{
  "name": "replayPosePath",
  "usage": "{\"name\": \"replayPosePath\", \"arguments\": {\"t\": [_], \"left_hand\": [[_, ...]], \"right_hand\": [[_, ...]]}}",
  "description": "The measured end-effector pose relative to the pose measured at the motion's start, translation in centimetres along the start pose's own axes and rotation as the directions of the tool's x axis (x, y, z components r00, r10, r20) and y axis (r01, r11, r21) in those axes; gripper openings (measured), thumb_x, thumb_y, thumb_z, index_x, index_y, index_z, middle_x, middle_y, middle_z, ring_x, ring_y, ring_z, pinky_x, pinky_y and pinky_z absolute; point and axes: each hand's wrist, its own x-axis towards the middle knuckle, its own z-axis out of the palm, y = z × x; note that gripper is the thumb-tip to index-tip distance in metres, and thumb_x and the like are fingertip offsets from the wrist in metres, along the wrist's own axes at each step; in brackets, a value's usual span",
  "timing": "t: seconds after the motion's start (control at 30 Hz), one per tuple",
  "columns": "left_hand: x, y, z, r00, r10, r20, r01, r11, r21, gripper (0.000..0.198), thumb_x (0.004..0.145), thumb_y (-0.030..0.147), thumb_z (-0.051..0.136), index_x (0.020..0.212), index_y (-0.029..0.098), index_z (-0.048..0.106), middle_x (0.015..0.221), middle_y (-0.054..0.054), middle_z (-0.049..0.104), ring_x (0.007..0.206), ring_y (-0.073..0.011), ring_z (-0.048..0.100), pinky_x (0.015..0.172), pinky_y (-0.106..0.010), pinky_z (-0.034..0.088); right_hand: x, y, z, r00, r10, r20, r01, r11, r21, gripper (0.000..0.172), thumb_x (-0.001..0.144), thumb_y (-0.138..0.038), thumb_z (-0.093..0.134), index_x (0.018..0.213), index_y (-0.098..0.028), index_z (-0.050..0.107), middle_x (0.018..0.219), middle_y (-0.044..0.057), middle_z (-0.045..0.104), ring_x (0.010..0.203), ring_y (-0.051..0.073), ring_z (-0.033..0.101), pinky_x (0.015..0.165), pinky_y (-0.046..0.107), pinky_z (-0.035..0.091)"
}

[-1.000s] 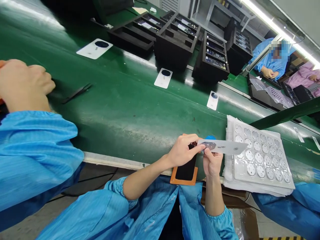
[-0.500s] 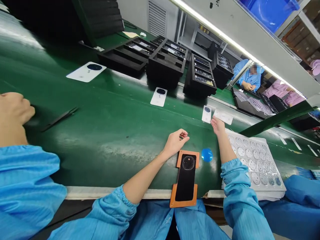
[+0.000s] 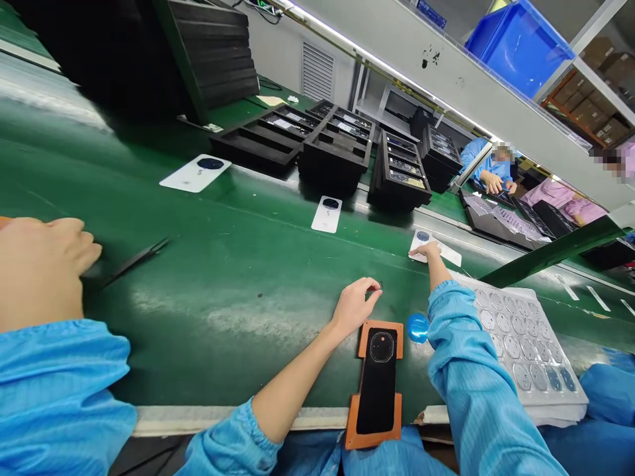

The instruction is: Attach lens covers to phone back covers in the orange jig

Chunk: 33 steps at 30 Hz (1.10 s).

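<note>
A black phone-shaped plate with a ring marking [image 3: 376,390] lies in an orange fixture [image 3: 353,433] at the table's front edge. Just above it, my left hand [image 3: 356,305] pinches a tiny dark thing, too small to identify. My right hand [image 3: 429,254] reaches out to a small white panel with a dark disc [image 3: 421,237], its fingers closed over the panel's lower part. Beside that panel lies another white piece [image 3: 450,255], partly behind the hand. A round blue film [image 3: 417,328] rests right of the fixture, next to my right sleeve.
A clear tray of round parts [image 3: 533,344] lies at right. More white panels [image 3: 326,223] [image 3: 191,177] lie farther back, before black trays [image 3: 335,162]. Another person's hand [image 3: 44,264] is at far left near dark tweezers [image 3: 133,262]. A green post [image 3: 550,248] slants at right.
My right hand has moved onto the white panel from beside it. My left hand keeps its pinch above the fixture. The view has shifted, so the table appears lower.
</note>
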Motion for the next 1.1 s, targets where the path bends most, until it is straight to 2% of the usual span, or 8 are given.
{"name": "replayPosePath", "arguments": {"t": [0.3, 0.4, 0.47, 0.53, 0.6, 0.67, 0.8, 1.1], "left_hand": [[0.5, 0.5, -2.0, 0.943, 0.205, -0.261, -0.126, 0.948, 0.291, 0.040, 0.093, 0.027, 0.060, 0.132, 0.017, 0.057, 0.133, -0.016, 0.061, 0.128, -0.0313, 0.055, 0.106, -0.050, 0.046], [0.1, 2.0, -2.7, 0.942, 0.275, -0.194, -0.162, 0.877, 0.453, 0.062, 0.089, 0.031, 0.068, 0.147, 0.018, 0.048, 0.150, -0.021, 0.049, 0.146, -0.0409, 0.035, 0.112, -0.062, 0.035], [-0.2, 2.8, -2.7, 0.951, 0.308, -0.024, -0.268, 0.861, 0.433, 0.045, 0.092, 0.027, 0.063, 0.137, 0.021, 0.060, 0.136, -0.017, 0.063, 0.140, -0.0392, 0.045, 0.109, -0.060, 0.037], [-0.5, 3.2, -2.5, 0.938, 0.328, 0.110, -0.346, 0.892, 0.290, 0.026, 0.096, 0.024, 0.054, 0.114, 0.022, 0.073, 0.112, -0.011, 0.075, 0.117, -0.0307, 0.064, 0.101, -0.050, 0.046], [-0.6, 3.1, -2.1, 0.963, 0.261, 0.071, -0.269, 0.953, 0.142, 0.025, 0.097, 0.028, 0.053, 0.096, 0.020, 0.076, 0.098, -0.007, 0.077, 0.096, -0.0247, 0.071, 0.090, -0.040, 0.053], [-0.6, 2.8, -1.7, 0.996, 0.049, -0.078, -0.050, 0.999, -0.021, 0.024, 0.091, 0.037, 0.062, 0.091, 0.018, 0.077, 0.094, -0.006, 0.078, 0.087, -0.0237, 0.071, 0.081, -0.035, 0.056], [-0.1, 2.3, -1.7, 0.908, -0.378, -0.183, 0.244, 0.830, -0.502, 0.039, 0.070, 0.043, 0.083, 0.096, 0.014, 0.076, 0.097, -0.007, 0.078, 0.085, -0.0240, 0.072, 0.074, -0.032, 0.059], [0.3, 2.7, -2.2, 0.859, -0.512, 0.024, 0.309, 0.480, -0.821, 0.046, 0.055, 0.036, 0.095, 0.091, 0.013, 0.079, 0.102, -0.010, 0.077, 0.087, -0.0222, 0.071, 0.075, -0.030, 0.059]], "right_hand": [[-8.8, 1.5, -3.8, 0.873, -0.483, -0.074, 0.483, 0.875, -0.011, 0.020, 0.087, -0.023, 0.064, 0.105, -0.020, 0.072, 0.106, 0.006, 0.074, 0.104, 0.025, 0.064, 0.097, 0.034, 0.045], [-15.0, 4.5, -4.9, 0.628, -0.777, -0.027, 0.778, 0.628, 0.025, 0.011, 0.088, -0.025, 0.064, 0.093, -0.023, 0.073, 0.093, 0.004, 0.073, 0.092, 0.022, 0.065, 0.090, 0.034, 0.048], [-18.7, 6.8, -5.8, 0.381, -0.924, -0.027, 0.924, 0.379, 0.048, 0.015, 0.093, -0.025, 0.059, 0.093, -0.024, 0.074, 0.090, 0.003, 0.073, 0.088, 0.021, 0.064, 0.085, 0.034, 0.049], [-20.9, 8.9, -6.9, 0.287, -0.954, -0.082, 0.958, 0.285, 0.035, 0.018, 0.096, -0.026, 0.056, 0.102, -0.025, 0.073, 0.097, 0.004, 0.074, 0.092, 0.021, 0.065, 0.087, 0.036, 0.050], [-20.6, 11.3, -8.4, 0.365, -0.913, -0.182, 0.928, 0.371, 0.001, 0.021, 0.096, -0.030, 0.059, 0.112, -0.024, 0.071, 0.108, 0.006, 0.074, 0.100, 0.022, 0.065, 0.092, 0.038, 0.050], [-18.6, 14.2, -10.0, 0.540, -0.804, -0.249, 0.826, 0.563, -0.026, 0.025, 0.094, -0.035, 0.061, 0.114, -0.022, 0.069, 0.113, 0.008, 0.073, 0.104, 0.024, 0.065, 0.095, 0.039, 0.050], [-13.9, 20.2, -11.5, 0.862, -0.502, -0.078, 0.491, 0.863, -0.122, 0.016, 0.089, -0.027, 0.061, 0.093, -0.019, 0.074, 0.095, 0.007, 0.074, 0.089, 0.023, 0.067, 0.086, 0.036, 0.049], [-12.8, 23.9, -8.2, 0.946, -0.325, 0.007, 0.323, 0.939, -0.121, 0.041, 0.071, -0.045, 0.078, 0.101, -0.019, 0.070, 0.108, 0.009, 0.065, 0.093, 0.024, 0.063, 0.078, 0.031, 0.046]]}}
